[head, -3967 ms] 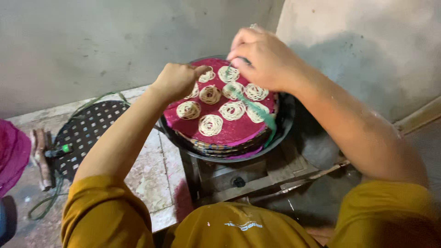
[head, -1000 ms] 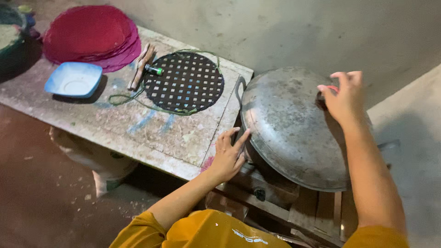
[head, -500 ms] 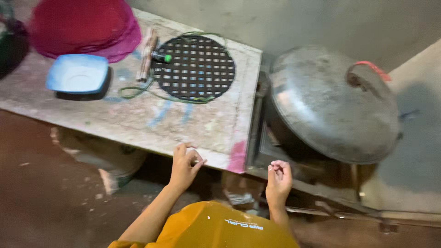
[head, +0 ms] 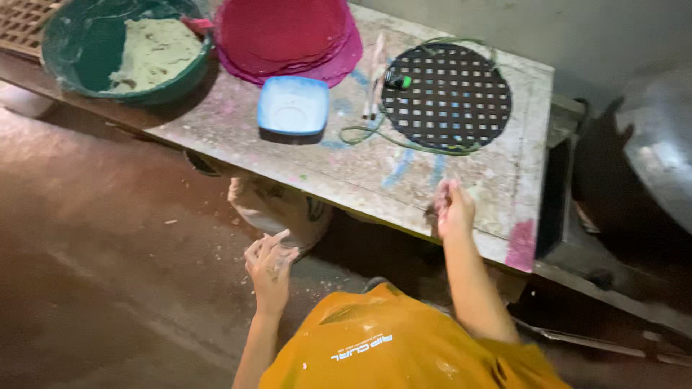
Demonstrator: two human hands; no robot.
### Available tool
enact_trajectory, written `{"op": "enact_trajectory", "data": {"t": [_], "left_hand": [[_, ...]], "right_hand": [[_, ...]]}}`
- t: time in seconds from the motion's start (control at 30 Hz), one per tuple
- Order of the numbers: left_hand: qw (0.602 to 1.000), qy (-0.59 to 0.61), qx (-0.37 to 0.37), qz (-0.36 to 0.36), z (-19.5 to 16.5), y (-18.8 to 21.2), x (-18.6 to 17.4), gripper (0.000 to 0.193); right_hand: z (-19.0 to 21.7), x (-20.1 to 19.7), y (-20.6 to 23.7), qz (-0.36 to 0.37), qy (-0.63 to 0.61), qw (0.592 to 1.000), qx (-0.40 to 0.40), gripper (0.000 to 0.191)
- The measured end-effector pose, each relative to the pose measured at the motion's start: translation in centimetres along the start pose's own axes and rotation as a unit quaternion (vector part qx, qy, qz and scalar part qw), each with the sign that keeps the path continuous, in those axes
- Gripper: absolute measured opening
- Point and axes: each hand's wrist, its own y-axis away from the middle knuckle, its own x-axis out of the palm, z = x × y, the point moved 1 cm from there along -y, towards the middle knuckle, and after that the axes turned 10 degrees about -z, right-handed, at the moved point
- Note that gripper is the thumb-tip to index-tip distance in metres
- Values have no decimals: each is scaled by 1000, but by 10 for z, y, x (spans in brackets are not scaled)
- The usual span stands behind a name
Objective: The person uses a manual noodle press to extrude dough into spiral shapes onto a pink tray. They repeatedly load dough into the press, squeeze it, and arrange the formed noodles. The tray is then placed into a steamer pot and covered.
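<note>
The right hand (head: 453, 207) is lifted at the front edge of the bench (head: 339, 180), its grip curled loosely together and holding nothing that can be seen. The left hand (head: 270, 263) hangs over the floor (head: 108, 238) below the bench, fingers apart and empty, pale dust on the skin.

Nearest to the right hand lies a round black mat (head: 447, 95) with square holes, flat on the bench, with a green cord (head: 375, 137) looped around its near edge. Just left of it sits a shallow blue square dish (head: 293, 106), which looks empty. Behind the dish is a stack of round magenta mats (head: 285, 34). At the far left a green basin (head: 119, 47) holds a mass of pale dough.

Half a second ago the metal lid (head: 659, 155) was in full view at the right; now only its edge shows, and the basin has come into view.
</note>
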Motion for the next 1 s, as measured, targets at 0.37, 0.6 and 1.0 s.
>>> {"op": "enact_trajectory", "data": {"t": [0.37,0.6,1.0], "left_hand": [[993,39,-102,-35,100,-39,-7,26],[979,41,-199,27,148,-156,31,25],[990,28,-113,84,201,-276,152,59]], "right_hand": [[34,72,-135,-198,-60,978,31,18],[33,89,-156,-248,-38,967,42,24],[38,18,-182,-285,-64,901,-320,66]]}}
